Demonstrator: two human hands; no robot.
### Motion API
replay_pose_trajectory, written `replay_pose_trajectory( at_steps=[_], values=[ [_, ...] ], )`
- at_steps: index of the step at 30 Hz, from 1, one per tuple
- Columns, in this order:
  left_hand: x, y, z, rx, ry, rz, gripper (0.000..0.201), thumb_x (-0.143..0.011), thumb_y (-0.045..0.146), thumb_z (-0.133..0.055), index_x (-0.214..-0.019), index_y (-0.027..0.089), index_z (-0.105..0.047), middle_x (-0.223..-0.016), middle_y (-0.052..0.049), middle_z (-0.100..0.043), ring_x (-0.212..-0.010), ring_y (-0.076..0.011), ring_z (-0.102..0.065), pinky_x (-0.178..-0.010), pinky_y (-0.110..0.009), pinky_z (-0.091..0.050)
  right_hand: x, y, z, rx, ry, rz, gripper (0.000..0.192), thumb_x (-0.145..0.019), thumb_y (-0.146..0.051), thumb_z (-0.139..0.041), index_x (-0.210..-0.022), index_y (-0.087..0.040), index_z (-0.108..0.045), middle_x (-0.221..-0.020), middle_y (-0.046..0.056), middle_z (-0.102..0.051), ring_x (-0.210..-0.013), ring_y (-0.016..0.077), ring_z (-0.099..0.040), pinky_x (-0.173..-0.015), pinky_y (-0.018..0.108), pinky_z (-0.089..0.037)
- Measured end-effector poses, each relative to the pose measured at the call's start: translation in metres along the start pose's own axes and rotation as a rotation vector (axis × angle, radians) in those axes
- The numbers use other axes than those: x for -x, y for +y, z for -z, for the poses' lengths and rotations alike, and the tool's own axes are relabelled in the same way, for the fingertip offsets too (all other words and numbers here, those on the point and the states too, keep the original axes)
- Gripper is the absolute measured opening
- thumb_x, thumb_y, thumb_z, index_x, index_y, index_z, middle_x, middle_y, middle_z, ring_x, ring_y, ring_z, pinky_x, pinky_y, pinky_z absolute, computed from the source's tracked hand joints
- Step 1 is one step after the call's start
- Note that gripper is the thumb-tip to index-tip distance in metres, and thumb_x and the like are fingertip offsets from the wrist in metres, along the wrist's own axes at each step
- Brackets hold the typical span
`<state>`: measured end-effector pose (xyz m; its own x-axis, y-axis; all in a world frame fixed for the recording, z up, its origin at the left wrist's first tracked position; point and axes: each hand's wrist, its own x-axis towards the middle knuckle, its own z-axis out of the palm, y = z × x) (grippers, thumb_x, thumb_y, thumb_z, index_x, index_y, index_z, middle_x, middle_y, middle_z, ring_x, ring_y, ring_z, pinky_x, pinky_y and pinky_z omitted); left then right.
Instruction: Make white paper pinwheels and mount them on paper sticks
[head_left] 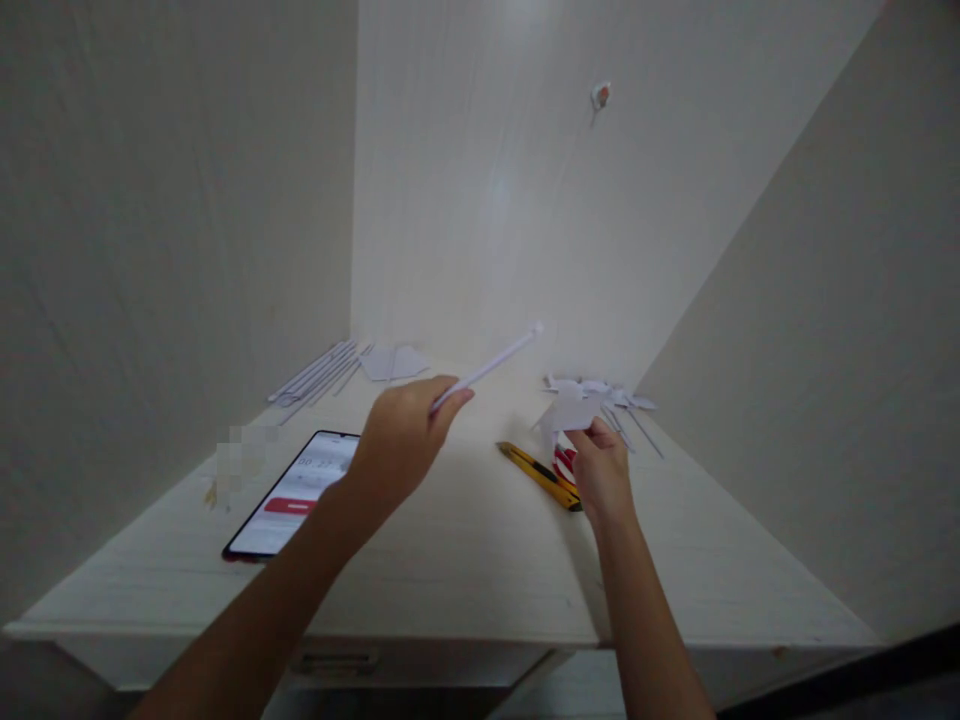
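Observation:
My left hand is closed round the lower end of a thin white stick, perhaps rolled paper. The stick slants up to the right, and its tip carries a small pale knob. On the right, my right hand pinches a folded white paper piece between thumb and fingers, held above the table. Just left of that hand lies a yellow and black box cutter. A red object shows partly behind the paper and fingers; its kind is hidden.
A phone with a lit timer screen lies beneath my left forearm. Several thin white strips and flat paper pieces lie at the back left. More paper pieces are at the back right. Walls enclose the white table on three sides.

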<state>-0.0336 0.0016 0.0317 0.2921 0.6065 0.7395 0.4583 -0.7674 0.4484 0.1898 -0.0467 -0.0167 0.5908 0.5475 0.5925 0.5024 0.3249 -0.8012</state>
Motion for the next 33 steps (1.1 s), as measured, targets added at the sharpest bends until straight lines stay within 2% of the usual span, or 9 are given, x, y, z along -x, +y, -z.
replay_pose_trajectory(
  at_steps=[2,4,9,14,33],
  values=[
    [0.01,0.001,-0.013,-0.095,-0.052,0.017,0.026,-0.088,0.026,-0.039,-0.09,0.014,-0.063,-0.074,-0.005,-0.064,-0.069,-0.0163,-0.058,-0.063,-0.026,-0.041,0.0,-0.009,0.009,-0.009,0.029,0.009,0.025,-0.063,-0.036,-0.061,-0.077,-0.016,-0.066,-0.075,0.003,-0.059,-0.071,0.0151,-0.048,-0.065,0.028,-0.036],
    [0.017,0.003,-0.02,-0.096,-0.097,0.019,0.029,-0.089,0.023,-0.035,-0.095,0.013,-0.061,-0.08,-0.007,-0.065,-0.075,-0.0175,-0.059,-0.066,-0.027,-0.042,0.003,-0.019,0.015,0.004,0.057,0.041,0.024,-0.062,-0.034,-0.062,-0.079,-0.017,-0.066,-0.08,0.003,-0.058,-0.075,0.0155,-0.048,-0.067,0.028,-0.035],
    [0.025,0.006,-0.021,0.001,-0.139,-0.008,0.03,-0.088,0.023,-0.034,-0.075,0.015,-0.06,-0.067,-0.003,-0.063,-0.06,-0.0133,-0.055,-0.056,-0.023,-0.039,0.008,-0.04,0.015,0.079,0.096,0.124,0.02,-0.063,-0.033,-0.064,-0.078,-0.019,-0.066,-0.085,0.003,-0.052,-0.083,0.017,-0.047,-0.069,0.028,-0.034],
    [0.033,0.001,-0.025,-0.015,-0.088,-0.017,0.023,-0.087,0.026,-0.04,-0.082,0.015,-0.06,-0.071,-0.003,-0.063,-0.064,-0.0143,-0.057,-0.06,-0.025,-0.04,0.011,-0.048,0.007,0.181,0.104,0.125,0.017,-0.063,-0.035,-0.065,-0.071,-0.021,-0.068,-0.081,0.003,-0.05,-0.082,0.0179,-0.046,-0.067,0.029,-0.034],
    [0.038,-0.002,-0.031,-0.052,-0.068,-0.064,0.024,-0.087,0.026,-0.041,-0.088,0.013,-0.061,-0.071,-0.003,-0.06,-0.064,-0.0136,-0.055,-0.06,-0.025,-0.04,0.004,-0.042,-0.001,0.193,0.062,0.109,0.016,-0.063,-0.034,-0.066,-0.07,-0.02,-0.068,-0.08,0.002,-0.055,-0.08,0.0175,-0.048,-0.075,0.032,-0.034]
  ],
)
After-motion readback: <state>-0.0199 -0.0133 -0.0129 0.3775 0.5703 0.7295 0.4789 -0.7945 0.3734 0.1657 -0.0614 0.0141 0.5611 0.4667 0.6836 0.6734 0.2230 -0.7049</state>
